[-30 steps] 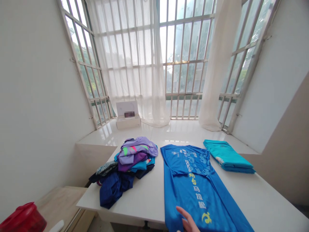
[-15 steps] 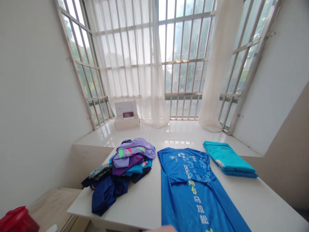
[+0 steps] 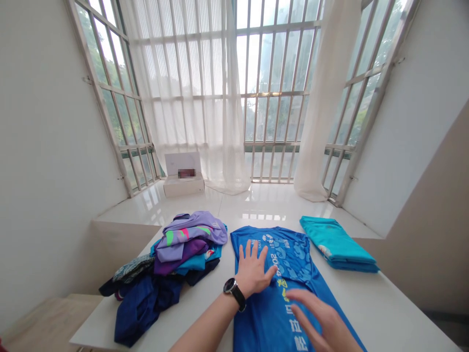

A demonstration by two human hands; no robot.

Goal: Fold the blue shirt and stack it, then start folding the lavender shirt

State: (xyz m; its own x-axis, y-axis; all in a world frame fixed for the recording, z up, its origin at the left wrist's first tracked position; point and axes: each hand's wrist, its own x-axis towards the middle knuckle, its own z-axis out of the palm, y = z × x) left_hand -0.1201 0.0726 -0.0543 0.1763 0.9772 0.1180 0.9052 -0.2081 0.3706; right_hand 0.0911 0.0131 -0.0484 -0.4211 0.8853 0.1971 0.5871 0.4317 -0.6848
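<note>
A bright blue T-shirt point(image 3: 289, 254) with white and yellow print lies spread lengthwise on the white table point(image 3: 384, 308). My left hand point(image 3: 253, 270), a black watch on its wrist, rests flat on the shirt's upper left part with the fingers spread. My right hand point(image 3: 322, 320) hovers flat over or on the shirt's middle, fingers stretched out and pointing left. Neither hand holds anything.
A loose heap of purple, teal and navy clothes point(image 3: 176, 254) lies on the table's left side. A folded turquoise stack point(image 3: 337, 244) sits at the far right. Beyond are a white ledge, a white box point(image 3: 183, 178), sheer curtains and barred windows.
Both hands have come up onto the blue shirt; a second ago only one hand's fingers showed at the bottom edge. The view has shifted slightly.
</note>
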